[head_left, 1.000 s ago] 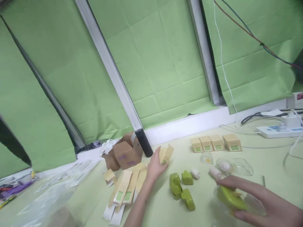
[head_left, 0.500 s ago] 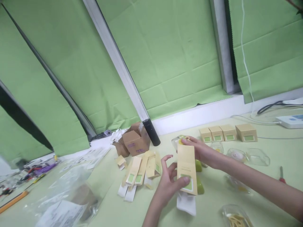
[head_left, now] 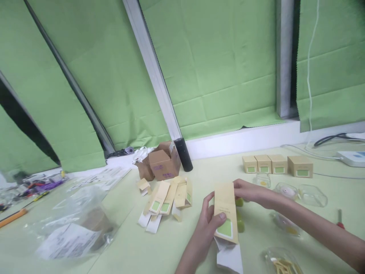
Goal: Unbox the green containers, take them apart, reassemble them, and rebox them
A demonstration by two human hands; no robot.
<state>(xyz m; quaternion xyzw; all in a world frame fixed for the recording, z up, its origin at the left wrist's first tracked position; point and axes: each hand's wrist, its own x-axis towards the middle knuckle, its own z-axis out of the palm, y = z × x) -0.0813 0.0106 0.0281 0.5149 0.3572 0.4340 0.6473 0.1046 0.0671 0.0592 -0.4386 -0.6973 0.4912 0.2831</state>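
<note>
My left hand (head_left: 207, 224) grips a small tan carton (head_left: 225, 205), thumb across its front near the green label. The carton stands upright with its top flap raised and white flaps hanging open below. My right hand (head_left: 249, 191) is at the carton's upper right, its bent fingers going behind it; their tips and whatever they hold are hidden. Green rounded objects (head_left: 240, 224) show partly past the carton's right edge. To the left lies a pile of flattened and part-opened cartons (head_left: 164, 203) with the same green labels.
Closed tan boxes (head_left: 264, 164) stand in a row at the back right. Clear plastic cases (head_left: 313, 195), a screwdriver (head_left: 340, 219) and a clear case of yellow pieces (head_left: 283, 262) lie rightward. A brown cardboard box (head_left: 164, 163), black cylinder (head_left: 183, 154) and plastic bag (head_left: 74, 228) are leftward.
My right hand has come down behind the carton, and the clear and yellow item it held is now out of sight. The carton is slightly lower. The camera view has shifted.
</note>
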